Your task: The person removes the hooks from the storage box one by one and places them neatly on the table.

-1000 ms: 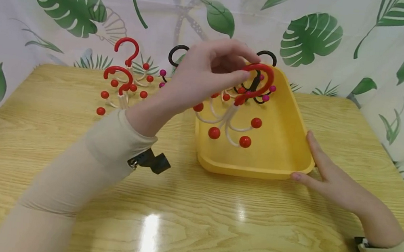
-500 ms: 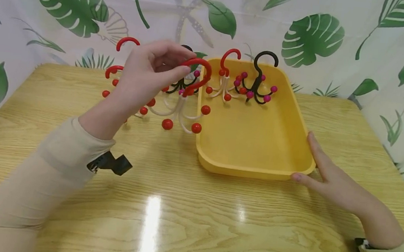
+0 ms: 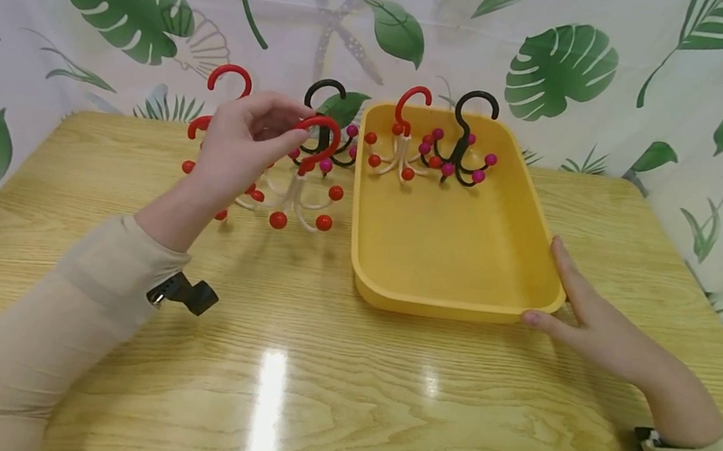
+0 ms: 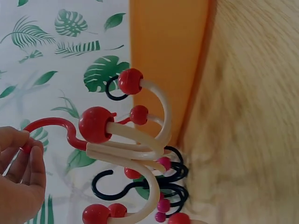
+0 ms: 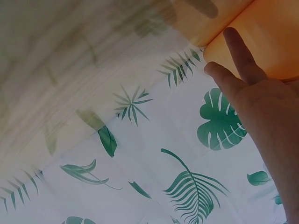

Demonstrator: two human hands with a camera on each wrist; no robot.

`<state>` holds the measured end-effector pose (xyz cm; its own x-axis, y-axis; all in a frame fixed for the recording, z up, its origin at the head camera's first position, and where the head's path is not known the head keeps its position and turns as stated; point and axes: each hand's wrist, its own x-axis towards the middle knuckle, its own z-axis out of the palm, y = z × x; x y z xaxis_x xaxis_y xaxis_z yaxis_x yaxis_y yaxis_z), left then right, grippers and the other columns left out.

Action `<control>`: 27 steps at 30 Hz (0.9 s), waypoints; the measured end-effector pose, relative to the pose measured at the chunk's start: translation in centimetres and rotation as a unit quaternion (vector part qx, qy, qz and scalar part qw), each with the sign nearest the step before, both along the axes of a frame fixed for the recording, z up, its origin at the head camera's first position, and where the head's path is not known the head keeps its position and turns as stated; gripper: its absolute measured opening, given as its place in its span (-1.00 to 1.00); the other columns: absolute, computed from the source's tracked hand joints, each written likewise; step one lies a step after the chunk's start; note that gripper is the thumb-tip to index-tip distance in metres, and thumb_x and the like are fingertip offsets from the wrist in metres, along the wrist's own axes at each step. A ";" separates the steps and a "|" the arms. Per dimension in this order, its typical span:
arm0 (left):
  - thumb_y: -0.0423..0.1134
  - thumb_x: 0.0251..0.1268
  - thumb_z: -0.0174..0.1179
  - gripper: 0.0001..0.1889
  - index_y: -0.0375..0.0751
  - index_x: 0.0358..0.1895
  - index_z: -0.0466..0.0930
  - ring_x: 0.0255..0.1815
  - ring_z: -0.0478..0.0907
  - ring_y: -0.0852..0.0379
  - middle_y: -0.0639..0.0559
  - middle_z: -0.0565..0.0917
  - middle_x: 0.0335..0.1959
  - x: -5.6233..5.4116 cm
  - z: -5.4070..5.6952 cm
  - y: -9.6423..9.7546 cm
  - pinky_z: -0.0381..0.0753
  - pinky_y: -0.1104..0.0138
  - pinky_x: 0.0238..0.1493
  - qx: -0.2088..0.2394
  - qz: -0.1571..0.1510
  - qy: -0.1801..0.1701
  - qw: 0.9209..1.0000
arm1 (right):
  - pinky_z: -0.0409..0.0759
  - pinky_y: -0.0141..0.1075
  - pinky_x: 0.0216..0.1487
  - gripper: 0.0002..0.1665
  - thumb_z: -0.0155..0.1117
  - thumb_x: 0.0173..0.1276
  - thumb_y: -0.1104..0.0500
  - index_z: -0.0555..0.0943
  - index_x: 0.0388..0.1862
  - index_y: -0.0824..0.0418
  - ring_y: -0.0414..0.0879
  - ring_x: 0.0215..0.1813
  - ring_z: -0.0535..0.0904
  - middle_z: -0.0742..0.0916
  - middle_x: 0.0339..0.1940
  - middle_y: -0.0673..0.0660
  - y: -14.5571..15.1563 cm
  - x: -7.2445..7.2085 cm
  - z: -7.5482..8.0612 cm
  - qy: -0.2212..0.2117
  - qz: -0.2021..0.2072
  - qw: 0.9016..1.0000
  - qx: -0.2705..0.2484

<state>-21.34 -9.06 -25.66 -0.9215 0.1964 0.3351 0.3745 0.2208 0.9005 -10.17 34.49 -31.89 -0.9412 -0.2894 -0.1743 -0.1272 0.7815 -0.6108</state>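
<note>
My left hand [image 3: 228,144] pinches the red hook end of a claw hook hanger [image 3: 297,189], which has curved white arms tipped with red balls. It hangs upright over the table, left of the yellow tray [image 3: 448,309]. In the left wrist view, the fingertips hold the end of the red hook, and the white arms [image 4: 126,154] spread out beyond. My right hand [image 3: 605,340] touches the tray's near right corner, thumb on the front side and straight fingers along the right side. The right wrist view shows straight fingers [image 5: 240,56] against the tray wall.
Inside the tray's far end stand a red-and-white hanger [image 3: 402,153] and a black hanger [image 3: 462,148] with magenta balls. Another black hanger [image 3: 324,127] stands left of the tray. Two more red-and-white hangers, one with its red hook [image 3: 231,71] showing, are partly behind my left hand.
My left hand has carried the red-and-white hanger leftward from over the tray to over the table, most recently also slightly lower. My right hand stays at the tray corner.
</note>
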 end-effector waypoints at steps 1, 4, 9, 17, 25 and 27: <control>-0.30 0.26 0.27 -0.73 -0.23 0.02 0.62 -0.18 0.59 0.09 -0.06 0.67 -0.13 -0.1 -0.2 0.0 0.56 0.39 -0.06 0.001 0.002 -0.005 1.000 | -0.16 0.29 0.35 0.21 0.26 0.36 0.04 -0.51 0.48 -0.18 0.18 0.52 -0.34 -0.31 0.53 -0.01 0.0 0.0 0.0 0.001 0.001 1.000 0.000; -0.29 0.26 0.27 -0.72 -0.22 0.03 0.61 -0.15 0.58 0.08 -0.04 0.66 -0.12 -0.5 -1.0 0.0 0.55 0.38 -0.06 0.009 0.002 -0.018 1.000 | -0.17 0.28 0.35 0.21 0.26 0.36 0.05 -0.50 0.48 -0.19 0.17 0.52 -0.35 -0.32 0.53 -0.02 0.0 0.0 -0.1 0.003 0.002 1.000 -0.003; -0.29 0.27 0.25 -0.72 -0.19 0.04 0.60 -0.12 0.55 0.08 -0.02 0.64 -0.10 -1.1 -2.0 0.2 0.53 0.37 -0.04 0.018 0.004 -0.031 0.999 | -0.18 0.27 0.36 0.20 0.27 0.35 0.06 -0.49 0.49 -0.20 0.17 0.52 -0.34 -0.30 0.53 0.00 0.0 0.0 -0.1 0.009 0.004 1.000 -0.006; -0.32 0.25 0.27 -0.73 -0.22 0.02 0.61 -0.16 0.56 0.09 -0.06 0.64 -0.16 -1.8 -3.3 1.0 0.55 0.39 -0.09 0.022 0.013 -0.032 0.999 | -0.20 0.26 0.37 0.20 0.27 0.35 0.06 -0.49 0.49 -0.18 0.14 0.52 -0.36 -0.30 0.53 -0.01 -0.1 0.0 0.0 0.009 0.005 1.000 -0.007; -0.30 0.26 0.27 -0.73 -0.18 0.02 0.61 -0.14 0.55 0.12 -0.02 0.63 -0.15 -2.3 -3.8 1.5 0.53 0.36 -0.04 0.021 0.030 -0.038 0.999 | -0.18 0.28 0.36 0.20 0.27 0.36 0.05 -0.50 0.48 -0.19 0.16 0.52 -0.35 -0.31 0.53 -0.01 -0.2 0.0 0.1 0.006 0.003 1.000 -0.005; -0.30 0.26 0.27 -0.73 -0.19 0.02 0.61 -0.14 0.56 0.12 -0.03 0.64 -0.15 -2.4 -4.0 1.7 0.53 0.36 -0.04 0.028 0.034 -0.032 0.998 | -0.18 0.28 0.36 0.20 0.26 0.36 0.05 -0.50 0.48 -0.20 0.16 0.52 -0.34 -0.31 0.53 -0.02 -0.1 0.0 0.1 0.004 0.003 1.000 -0.004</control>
<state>-23.75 -7.39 -29.64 -0.9523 0.1149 0.2829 0.3007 0.1929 0.9340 -10.14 34.37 -31.75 -0.9411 -0.2957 -0.1639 -0.1368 0.7763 -0.6153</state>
